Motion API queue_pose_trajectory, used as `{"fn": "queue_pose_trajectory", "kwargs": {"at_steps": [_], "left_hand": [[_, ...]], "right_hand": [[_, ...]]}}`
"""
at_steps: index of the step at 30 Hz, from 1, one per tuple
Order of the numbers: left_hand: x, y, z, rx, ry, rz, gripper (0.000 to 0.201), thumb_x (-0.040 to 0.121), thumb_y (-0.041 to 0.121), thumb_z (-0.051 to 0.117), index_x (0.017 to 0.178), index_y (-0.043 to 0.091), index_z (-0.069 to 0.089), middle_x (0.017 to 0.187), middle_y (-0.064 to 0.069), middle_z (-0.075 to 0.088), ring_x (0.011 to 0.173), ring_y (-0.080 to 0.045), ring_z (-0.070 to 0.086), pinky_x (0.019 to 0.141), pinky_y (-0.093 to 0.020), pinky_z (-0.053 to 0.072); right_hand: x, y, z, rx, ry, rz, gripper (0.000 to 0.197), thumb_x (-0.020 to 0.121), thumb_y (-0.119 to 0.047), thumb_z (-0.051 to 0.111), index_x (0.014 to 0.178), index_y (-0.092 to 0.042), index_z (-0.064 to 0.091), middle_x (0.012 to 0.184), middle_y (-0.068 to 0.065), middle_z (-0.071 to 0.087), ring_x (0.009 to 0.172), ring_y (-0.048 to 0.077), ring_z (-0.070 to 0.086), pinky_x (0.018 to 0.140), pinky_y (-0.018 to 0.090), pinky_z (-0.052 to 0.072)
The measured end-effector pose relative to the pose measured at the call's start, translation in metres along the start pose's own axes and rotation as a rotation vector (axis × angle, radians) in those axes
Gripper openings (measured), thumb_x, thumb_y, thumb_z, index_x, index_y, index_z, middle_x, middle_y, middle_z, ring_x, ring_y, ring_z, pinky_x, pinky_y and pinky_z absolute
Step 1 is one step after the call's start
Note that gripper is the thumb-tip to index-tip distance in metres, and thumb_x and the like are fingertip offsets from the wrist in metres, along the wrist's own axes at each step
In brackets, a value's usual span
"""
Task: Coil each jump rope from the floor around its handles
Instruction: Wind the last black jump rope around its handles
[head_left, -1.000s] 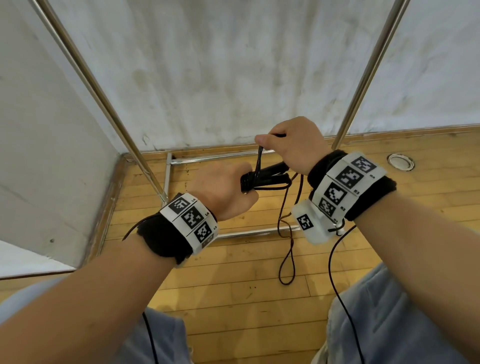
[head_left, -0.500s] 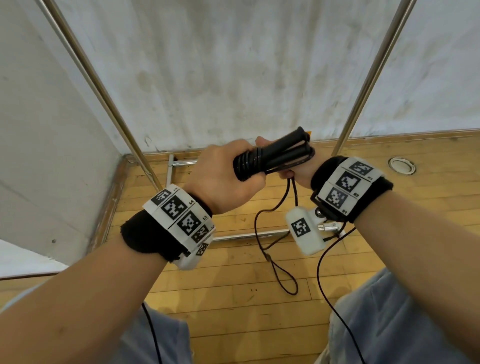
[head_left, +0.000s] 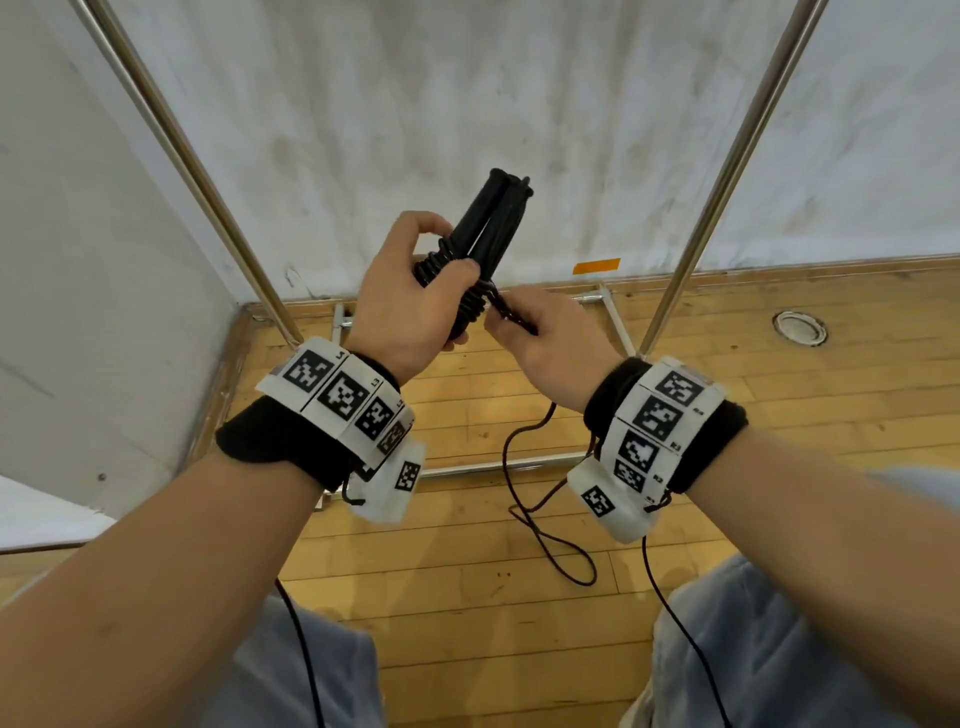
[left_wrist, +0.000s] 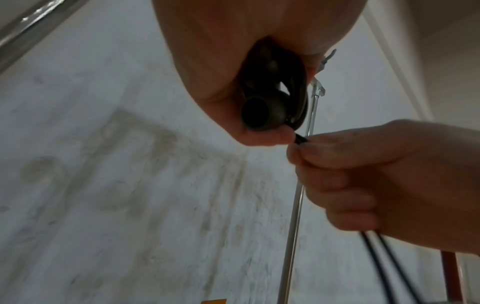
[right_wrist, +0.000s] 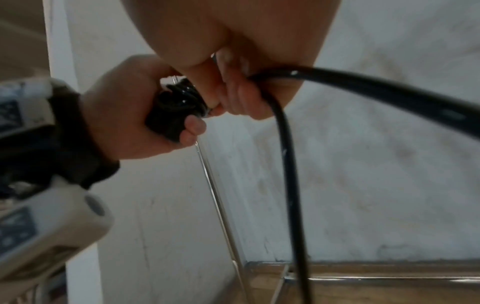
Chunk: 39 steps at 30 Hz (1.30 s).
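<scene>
My left hand (head_left: 415, 291) grips the two black jump rope handles (head_left: 493, 218) held together, tips pointing up and away. Several turns of black rope (head_left: 447, 260) are wound round their lower part. In the left wrist view the handle ends (left_wrist: 262, 111) show inside my left hand (left_wrist: 246, 61). My right hand (head_left: 540, 332) pinches the doubled rope right beside the coil; the same grip shows in the left wrist view (left_wrist: 363, 181) and the right wrist view (right_wrist: 233, 86). The loose rope (head_left: 550, 540) hangs from my right hand to a loop on the wooden floor. The rope (right_wrist: 288, 164) drops from my fingers.
A metal frame with slanted poles (head_left: 727, 166) and floor bars (head_left: 498, 462) stands ahead against the white wall. A round floor fitting (head_left: 799, 327) sits at the right, orange tape (head_left: 596, 266) at the wall base. My knees in light trousers (head_left: 753, 649) are below.
The handles have swung from lying sideways to pointing up. My right hand came from behind them down to the coil's right side, and both hands rose. The floor loop has shortened slightly.
</scene>
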<state>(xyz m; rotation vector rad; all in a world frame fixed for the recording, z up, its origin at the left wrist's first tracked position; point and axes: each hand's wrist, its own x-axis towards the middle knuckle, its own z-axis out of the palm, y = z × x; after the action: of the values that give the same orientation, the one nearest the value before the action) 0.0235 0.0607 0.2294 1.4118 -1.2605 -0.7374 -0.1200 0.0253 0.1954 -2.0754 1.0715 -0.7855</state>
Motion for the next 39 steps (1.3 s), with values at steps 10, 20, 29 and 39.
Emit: {"fn": "queue_pose_trajectory", "kwargs": {"at_steps": [10,20,29,39], "left_hand": [[-0.008,0.008,0.014,0.064,-0.071,0.083,0.015,0.085,0.014,0.059,0.096,0.021,0.052,0.071,0.004,0.065,0.047,-0.009,0.061,0.043,-0.02,0.046],[0.015,0.0,-0.026,0.301,-0.022,0.133,0.022,0.086,0.028,0.059,0.107,0.023,0.058,0.085,0.002,0.068,0.07,-0.019,0.067,0.065,-0.041,0.057],[0.023,-0.034,-0.023,0.832,-0.099,0.114,0.03,0.089,0.033,0.06,0.112,0.022,0.044,0.093,0.003,0.055,0.08,-0.021,0.057,0.07,-0.037,0.049],[0.023,-0.056,-0.004,0.925,-0.264,0.054,0.027,0.088,0.031,0.061,0.101,0.026,0.038,0.075,0.011,0.046,0.063,-0.005,0.047,0.048,-0.024,0.032]], "right_hand": [[0.011,0.006,-0.001,0.072,-0.095,0.235,0.014,0.088,-0.02,0.061,0.079,-0.025,0.07,0.079,-0.007,0.069,0.071,0.004,0.059,0.066,0.019,0.044],[0.01,0.006,-0.005,0.092,-0.005,0.133,0.023,0.098,-0.03,0.043,0.077,-0.025,0.051,0.058,-0.01,0.042,0.05,0.007,0.038,0.05,0.02,0.034],[-0.001,-0.018,-0.001,-0.188,-0.141,-0.026,0.043,0.1,-0.034,0.035,0.062,-0.015,0.041,0.057,-0.004,0.039,0.053,0.011,0.037,0.051,0.019,0.031],[-0.003,-0.019,-0.022,-0.129,-0.26,0.046,0.029,0.098,-0.028,0.042,0.073,-0.024,0.056,0.062,-0.006,0.047,0.06,0.012,0.055,0.06,0.025,0.047]]}}
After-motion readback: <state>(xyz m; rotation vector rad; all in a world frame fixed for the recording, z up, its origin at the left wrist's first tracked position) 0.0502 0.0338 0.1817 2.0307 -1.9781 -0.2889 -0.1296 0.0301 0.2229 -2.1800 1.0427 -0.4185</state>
